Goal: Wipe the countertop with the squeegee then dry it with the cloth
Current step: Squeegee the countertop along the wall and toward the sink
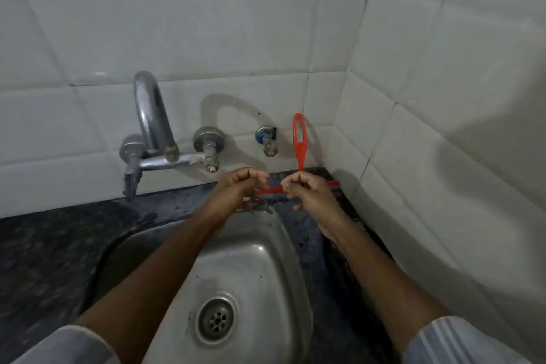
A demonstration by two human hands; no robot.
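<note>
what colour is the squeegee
Red-orange all over, handle and blade bar; the squeegee shows best in the head view.

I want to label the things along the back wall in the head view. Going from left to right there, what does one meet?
Curved tap → round wall flange → small blue valve → red squeegee, its looped handle standing up against the tiles, with the left hand and right hand at its blade.

Dim, soft indoor light; wide-angle view with bent edges.
Light falls from the upper left: the tap (pixel 153 115) throws an arched shadow rightward on the tiles (pixel 266 38), which carry faint glare. The sink (pixel 251 260) gleams dully. Sleeves (pixel 461 340) at the lower corners are blurred; overall detail is soft.
</note>
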